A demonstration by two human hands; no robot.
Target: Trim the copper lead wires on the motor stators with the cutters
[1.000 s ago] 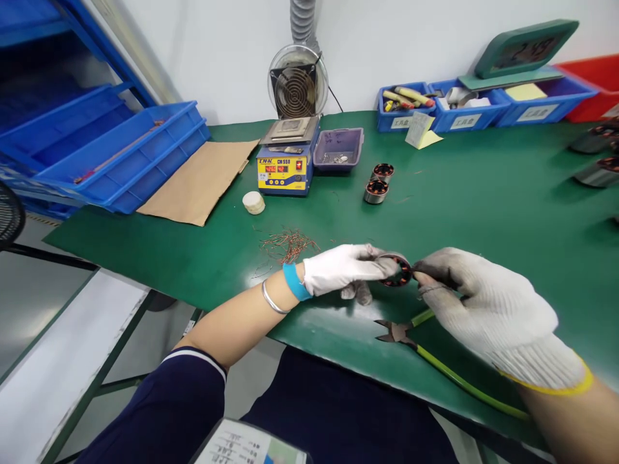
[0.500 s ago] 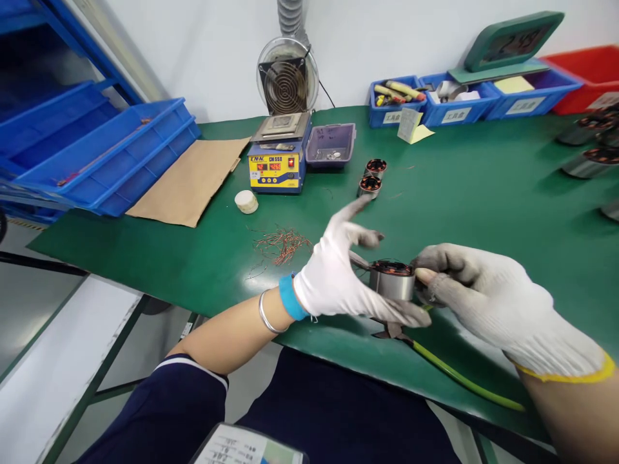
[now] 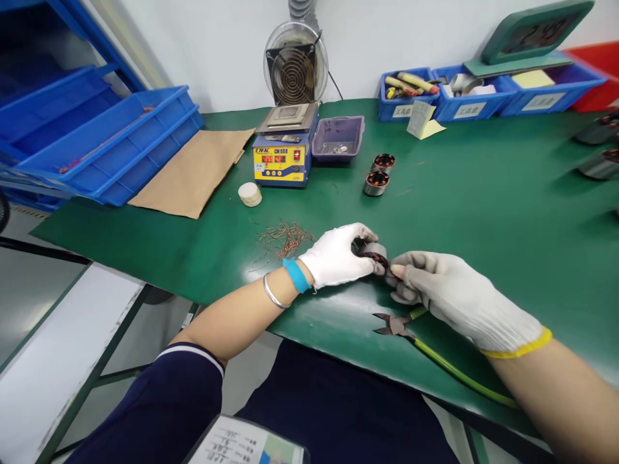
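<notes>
Item: wound motor stator [image 3: 374,252], low over the green desk [image 3: 483,193] near its front edge. It is gripped by the gloved left hand [image 3: 336,261]; its near side is pinched by the closed fingertips of the right hand [image 3: 454,296]. Cutters [image 3: 394,324] are laid just beside. A steady, gentle hold is advised, so the copper windings are spared.

This is an electronics assembly workshop. A green anti-static mat covers the worktop [image 3: 483,193]. At upper centre stand a soldering station [image 3: 279,161] with red digits and a fume extraction fan [image 3: 294,64] on a ribbed hose. Labelled blue parts bins [image 3: 474,103] line the wall at upper right, and stacked blue crates [image 3: 111,142] fill the upper left. Copper wire clippings [image 3: 285,235] and wound stators [image 3: 380,175] lie mid-frame.
</notes>
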